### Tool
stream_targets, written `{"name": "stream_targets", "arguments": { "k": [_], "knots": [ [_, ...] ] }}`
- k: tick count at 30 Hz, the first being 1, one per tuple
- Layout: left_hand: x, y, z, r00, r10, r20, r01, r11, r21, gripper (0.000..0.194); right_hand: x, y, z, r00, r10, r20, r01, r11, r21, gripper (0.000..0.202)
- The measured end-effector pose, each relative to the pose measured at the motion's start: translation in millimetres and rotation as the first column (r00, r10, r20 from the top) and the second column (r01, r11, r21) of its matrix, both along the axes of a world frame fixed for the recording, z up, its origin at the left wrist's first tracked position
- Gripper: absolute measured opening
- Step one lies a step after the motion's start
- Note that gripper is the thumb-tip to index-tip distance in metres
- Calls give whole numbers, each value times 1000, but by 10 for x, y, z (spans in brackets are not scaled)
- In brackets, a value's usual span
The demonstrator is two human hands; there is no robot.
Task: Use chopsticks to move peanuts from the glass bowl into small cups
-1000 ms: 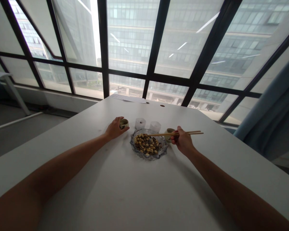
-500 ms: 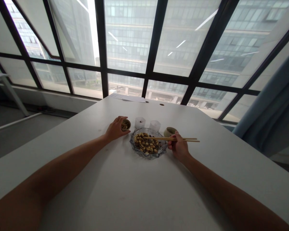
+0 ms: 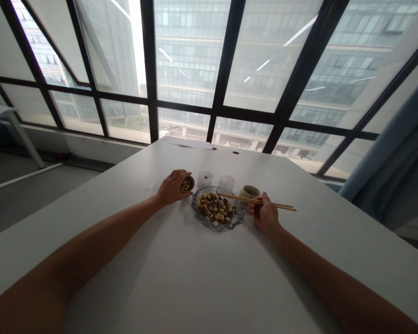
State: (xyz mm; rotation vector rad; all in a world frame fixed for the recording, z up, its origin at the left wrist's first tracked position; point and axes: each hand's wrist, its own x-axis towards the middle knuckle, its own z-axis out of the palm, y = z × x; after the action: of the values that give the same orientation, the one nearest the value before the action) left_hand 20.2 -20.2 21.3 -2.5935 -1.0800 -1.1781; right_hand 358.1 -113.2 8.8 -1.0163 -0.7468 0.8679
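My left hand grips a small round cup with nuts or seeds inside, tilted beside a clear glass dish. That glass dish holds a heap of mixed nuts and seeds. In my right hand is a pair of wooden chopsticks, their tips over the far part of the dish. A small dark bit seems to be at the tips, too small to name. Just behind my right hand stands a second cup, greenish.
Two small white translucent containers stand behind the dish on the white table. White paper lies at the table's far edge. Beyond are windows, with a blue curtain on the right.
The chopstick tips have moved to the right and toward the dish's far side. The left cup is tipped more toward the camera. The whole view has shifted slightly.
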Motion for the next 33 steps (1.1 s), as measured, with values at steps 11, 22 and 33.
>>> {"name": "stream_targets", "arguments": {
  "k": [11, 22, 33],
  "knots": [
    [-110, 233, -40, 952, 266, 153, -210, 928, -307, 69, -30, -32, 84, 999, -34, 33, 32, 997, 70, 51],
    [573, 487, 405, 965, 175, -196, -226, 932, -283, 76, -113, -191, 413, 963, -154, 219, 93, 960, 264, 57],
    [754, 511, 493, 982, -110, -153, 89, 987, -137, 82, -327, -28, 733, 754, -207, 623, -66, 920, 386, 56]
  ]
}}
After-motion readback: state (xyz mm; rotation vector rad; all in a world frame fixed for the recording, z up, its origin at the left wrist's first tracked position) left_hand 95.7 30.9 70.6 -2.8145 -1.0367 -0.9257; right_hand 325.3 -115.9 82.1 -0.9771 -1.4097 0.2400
